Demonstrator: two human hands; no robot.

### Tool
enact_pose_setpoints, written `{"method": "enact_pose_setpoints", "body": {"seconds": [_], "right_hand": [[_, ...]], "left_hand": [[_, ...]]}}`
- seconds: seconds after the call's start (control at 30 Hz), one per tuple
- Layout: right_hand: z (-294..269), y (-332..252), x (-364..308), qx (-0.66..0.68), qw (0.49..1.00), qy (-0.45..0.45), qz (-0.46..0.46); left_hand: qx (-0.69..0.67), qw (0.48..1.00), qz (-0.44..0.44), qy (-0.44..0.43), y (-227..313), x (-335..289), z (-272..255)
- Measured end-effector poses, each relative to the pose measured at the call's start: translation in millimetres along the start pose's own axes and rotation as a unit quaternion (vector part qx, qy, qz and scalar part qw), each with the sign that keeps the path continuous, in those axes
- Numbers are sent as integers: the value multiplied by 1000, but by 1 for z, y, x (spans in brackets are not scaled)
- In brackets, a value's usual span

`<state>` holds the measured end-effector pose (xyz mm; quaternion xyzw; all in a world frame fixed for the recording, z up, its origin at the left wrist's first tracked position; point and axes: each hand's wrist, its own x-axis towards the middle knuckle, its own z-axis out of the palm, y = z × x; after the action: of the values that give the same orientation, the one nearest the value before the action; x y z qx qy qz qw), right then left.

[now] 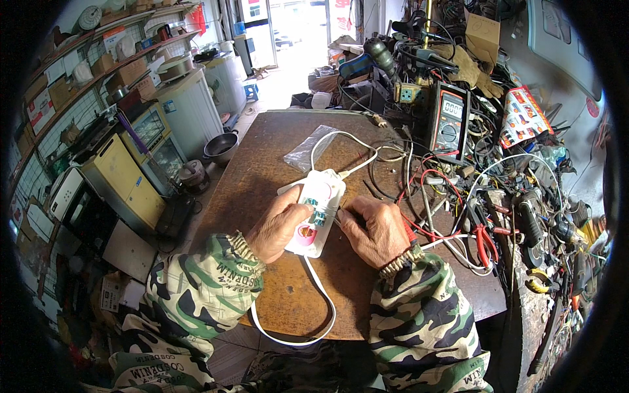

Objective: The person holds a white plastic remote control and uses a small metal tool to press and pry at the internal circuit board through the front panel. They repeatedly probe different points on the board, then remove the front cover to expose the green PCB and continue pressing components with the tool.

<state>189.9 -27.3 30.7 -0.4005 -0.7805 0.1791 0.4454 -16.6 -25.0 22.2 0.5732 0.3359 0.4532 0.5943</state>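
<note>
My left hand (278,226) grips a white, flat, elongated plastic case (321,190) that looks like a power strip, its thumb lying across the top. Pink and green printed marks cover the upper face. A white cord (334,308) loops from the near end, and another white cable (359,169) leaves the far end. Close by the case's right edge, my right hand (377,226) is closed, fingertips pinched together. A red piece (410,231) shows behind its palm, seemingly the handle of a slim tool; the fingers hide most of it.
A clear plastic bag (310,149) lies on the brown wooden table (255,170) beyond the case. Tangled leads, a multimeter (449,121) and red-handled pliers (485,245) crowd the right. A wok (221,147) and several cabinets stand left, below shelves (98,78).
</note>
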Motion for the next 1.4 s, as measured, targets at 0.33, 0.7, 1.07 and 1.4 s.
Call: {"method": "enact_pose_setpoints", "body": {"seconds": [0.33,0.7,1.07,1.4], "right_hand": [[3,2,0,24,999,14,-17],[3,2,1,7,1000,23,-18],[3,4,1,15,1000,0,7],[-1,-3,0,15,1000,0,23]], "left_hand": [[-16,1000,4,-22,-4,1,-7],[-39,999,0,-6,-3,2,-5],[-21,1000,5,-8,-4,1,-7],[13,1000,1,-17,-5,3,-8]]}}
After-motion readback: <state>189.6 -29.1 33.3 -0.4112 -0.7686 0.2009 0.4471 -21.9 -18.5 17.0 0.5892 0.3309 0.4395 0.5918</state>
